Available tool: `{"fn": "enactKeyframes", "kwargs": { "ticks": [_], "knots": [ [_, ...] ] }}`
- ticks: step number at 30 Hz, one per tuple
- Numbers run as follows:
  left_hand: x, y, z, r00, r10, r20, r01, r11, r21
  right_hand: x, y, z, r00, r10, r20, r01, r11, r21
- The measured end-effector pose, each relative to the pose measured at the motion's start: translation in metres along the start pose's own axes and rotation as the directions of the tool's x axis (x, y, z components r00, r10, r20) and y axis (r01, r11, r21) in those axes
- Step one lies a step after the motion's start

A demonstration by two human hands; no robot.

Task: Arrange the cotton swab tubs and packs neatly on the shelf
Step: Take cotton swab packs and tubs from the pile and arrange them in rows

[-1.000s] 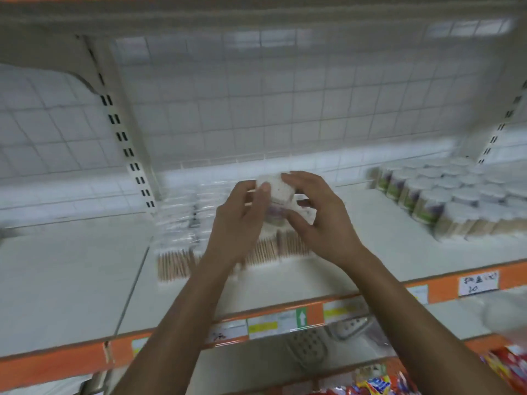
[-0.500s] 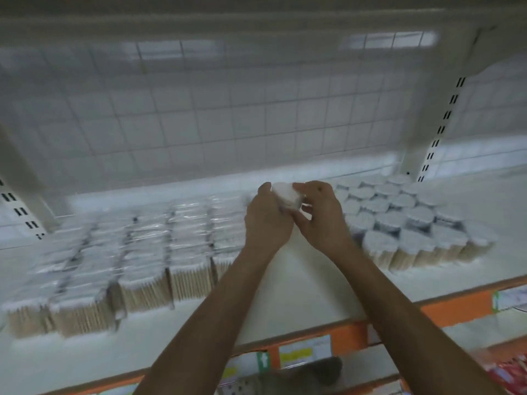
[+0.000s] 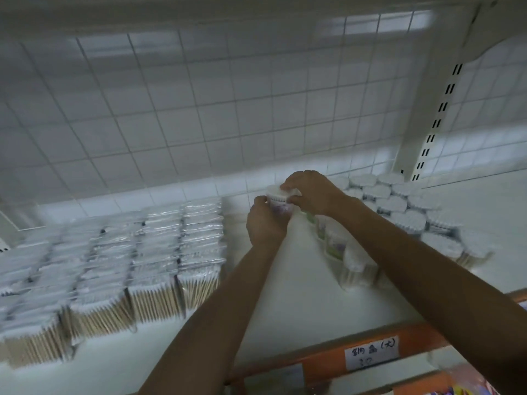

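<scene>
Nearest you, the packs [image 3: 159, 252] stand in rows on the left of the shelf [image 3: 299, 303]. Over the last second you have carried the tub [image 3: 278, 200] from above them to the rear of the gap. Your left hand [image 3: 265, 223] grips its side and your right hand [image 3: 312, 192] pinches its lid. It now sits just beside the tub block [image 3: 399, 206], so placement is probably near. Contact with the shelf cannot be confirmed.

Shelf [image 3: 299, 303]: bare lane mid, front to rear, bounded L by packs [image 3: 159, 252], R by tubs [image 3: 399, 206]. Rear closed off by wire grid [image 3: 199, 109].
</scene>
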State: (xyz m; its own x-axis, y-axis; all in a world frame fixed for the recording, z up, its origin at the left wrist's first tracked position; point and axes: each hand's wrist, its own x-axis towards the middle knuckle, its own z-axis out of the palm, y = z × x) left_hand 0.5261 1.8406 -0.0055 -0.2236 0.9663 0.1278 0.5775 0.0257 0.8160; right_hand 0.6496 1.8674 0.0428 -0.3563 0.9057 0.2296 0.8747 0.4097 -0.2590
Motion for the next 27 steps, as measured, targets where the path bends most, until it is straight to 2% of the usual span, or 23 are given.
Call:
{"fn": "enactKeyframes", "kwargs": {
  "ticks": [9, 17, 27],
  "knots": [
    [0.013, -0.009, 0.022, 0.997, -0.062, 0.053, 0.060, 0.997, 0.040, 0.005, 0.019, 0.007, 0.998, -0.028, 0.061, 0.031, 0.999, -0.043],
    [0.019, -0.012, 0.036, 0.998, -0.026, 0.054, 0.026, 1.000, 0.012, 0.007, 0.031, 0.005, 0.995, -0.007, 0.098, 0.012, 0.998, -0.057],
    [0.020, -0.015, 0.040, 0.999, -0.029, 0.029, 0.027, 0.999, 0.045, 0.006, 0.037, 0.011, 0.996, 0.010, 0.083, -0.015, 0.998, 0.060]
  ]
}}
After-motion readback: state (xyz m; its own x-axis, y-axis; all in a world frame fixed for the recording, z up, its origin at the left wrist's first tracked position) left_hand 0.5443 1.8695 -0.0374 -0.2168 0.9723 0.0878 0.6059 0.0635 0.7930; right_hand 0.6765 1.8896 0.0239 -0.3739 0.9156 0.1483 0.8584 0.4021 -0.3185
